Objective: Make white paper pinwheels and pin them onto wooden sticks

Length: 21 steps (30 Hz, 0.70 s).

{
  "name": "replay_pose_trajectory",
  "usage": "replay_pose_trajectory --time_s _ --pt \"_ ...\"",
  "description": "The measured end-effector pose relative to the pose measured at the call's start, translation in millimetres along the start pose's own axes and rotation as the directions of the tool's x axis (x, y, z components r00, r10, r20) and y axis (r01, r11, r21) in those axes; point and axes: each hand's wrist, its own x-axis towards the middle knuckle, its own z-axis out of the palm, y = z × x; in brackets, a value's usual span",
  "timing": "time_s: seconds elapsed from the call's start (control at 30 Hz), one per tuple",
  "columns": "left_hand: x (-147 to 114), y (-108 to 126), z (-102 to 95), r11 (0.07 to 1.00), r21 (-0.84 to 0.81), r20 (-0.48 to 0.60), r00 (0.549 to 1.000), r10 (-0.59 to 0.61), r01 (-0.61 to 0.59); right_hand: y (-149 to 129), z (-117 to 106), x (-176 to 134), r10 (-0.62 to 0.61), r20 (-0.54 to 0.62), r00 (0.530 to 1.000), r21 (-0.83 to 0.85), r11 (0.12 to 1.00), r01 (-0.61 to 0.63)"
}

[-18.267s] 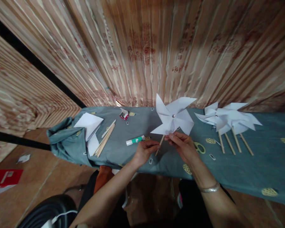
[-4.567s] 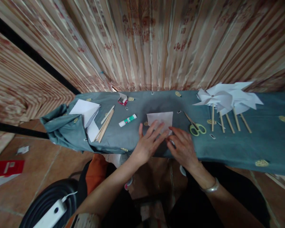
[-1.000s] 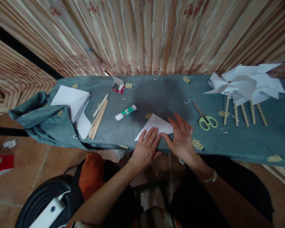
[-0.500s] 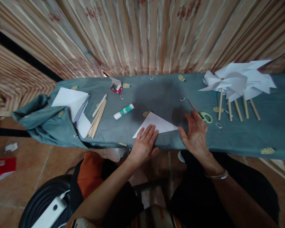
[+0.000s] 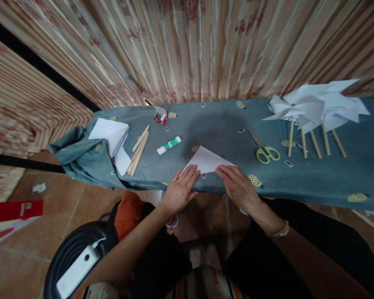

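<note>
A white sheet of paper folded into a triangle (image 5: 208,160) lies flat near the front edge of the cloth-covered table. My left hand (image 5: 181,187) presses on its lower left part with fingers stretched out flat. On the paper's right corner rests my right hand (image 5: 238,185), its fingers extended and covering that tip. Beyond the paper to the left is a green and white glue stick (image 5: 169,145). Scissors with light green handles (image 5: 263,149) lie to the right, blades pointing away.
White paper pinwheels (image 5: 318,104) on wooden sticks lie at the right. At the left are several thin wooden sticks (image 5: 139,153), folded white papers (image 5: 109,131) and an open small red box (image 5: 161,116). A curtain (image 5: 187,50) hangs behind the table (image 5: 314,178).
My right hand has moved left onto the paper's right corner, uncovering the scissors. My left hand stays on the paper's left part. The view has shifted slightly.
</note>
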Motion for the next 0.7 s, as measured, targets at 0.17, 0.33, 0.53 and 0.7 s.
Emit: replay_pose_trajectory --time_s 0.17,0.33,0.53,0.7 --pt "-40.8 -22.2 -2.8 0.994 0.086 -0.029 0.997 -0.065 0.067 1.6 -0.8 -0.6 -0.041 -0.018 0.999 -0.03 0.999 0.04" --pt "-51.5 -24.3 0.2 0.988 0.113 -0.044 0.994 -0.101 0.105 6.0 -1.7 -0.2 -0.019 -0.049 0.999 0.021 1.0 0.02" --pt "-50.2 -19.8 4.0 0.986 0.1 -0.05 0.99 -0.13 0.135 25.0 -8.5 10.2 0.215 -0.173 0.961 0.043 0.977 -0.21" --pt "-52.1 -20.3 6.0 0.989 0.08 -0.07 0.99 -0.123 0.128 31.0 -6.0 18.9 0.299 -0.132 0.945 0.173 0.946 -0.275"
